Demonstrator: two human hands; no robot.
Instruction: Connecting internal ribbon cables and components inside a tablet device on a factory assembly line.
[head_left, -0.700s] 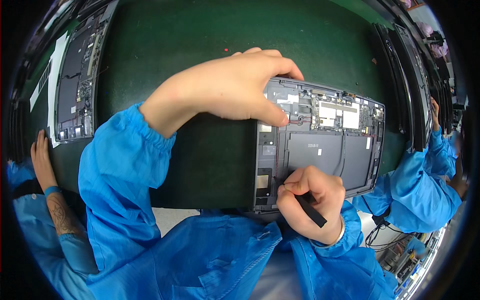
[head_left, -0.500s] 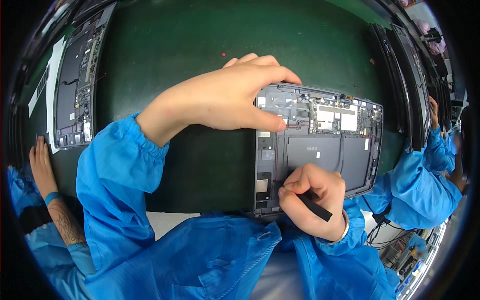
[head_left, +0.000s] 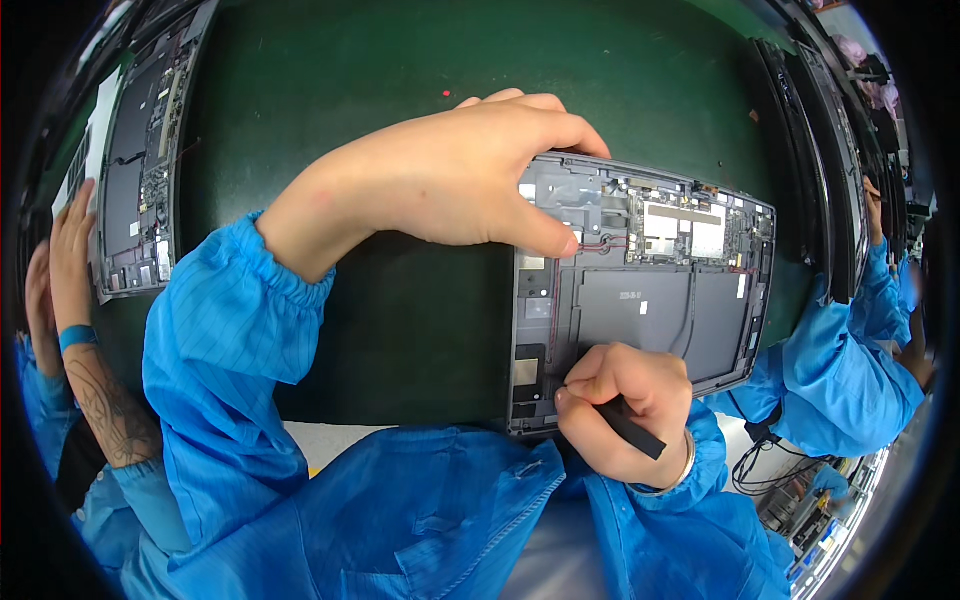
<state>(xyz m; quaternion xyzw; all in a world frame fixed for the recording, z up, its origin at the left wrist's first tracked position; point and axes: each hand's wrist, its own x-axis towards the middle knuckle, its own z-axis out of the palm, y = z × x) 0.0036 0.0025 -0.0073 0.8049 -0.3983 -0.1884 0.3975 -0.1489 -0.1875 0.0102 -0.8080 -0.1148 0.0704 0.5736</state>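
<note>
An opened tablet (head_left: 640,300) lies on the green table at an angle, its battery, circuit board and thin red wires exposed. My left hand (head_left: 490,180) grips its far left corner, with the thumb on the inside near the red wires and the fingers over the far edge. Low over the tablet's near side is my right hand (head_left: 628,410), its fingers pinched round a flat black tool (head_left: 632,430) whose broad end sticks out toward my wrist. The tool's tip is hidden by my fingers, so I cannot tell whether it touches the tablet.
Another opened tablet (head_left: 145,160) rests at the left, beside a co-worker's hands (head_left: 68,260). Dark panels (head_left: 825,170) stand along the right side, near another person in a blue sleeve (head_left: 830,390). A small red bit (head_left: 446,93) lies on the green table (head_left: 330,80).
The tablet and my left hand sit slightly higher in view. My right hand keeps its pinch at nearly the same spot. At the left, the co-worker's hand has moved up to the other tablet.
</note>
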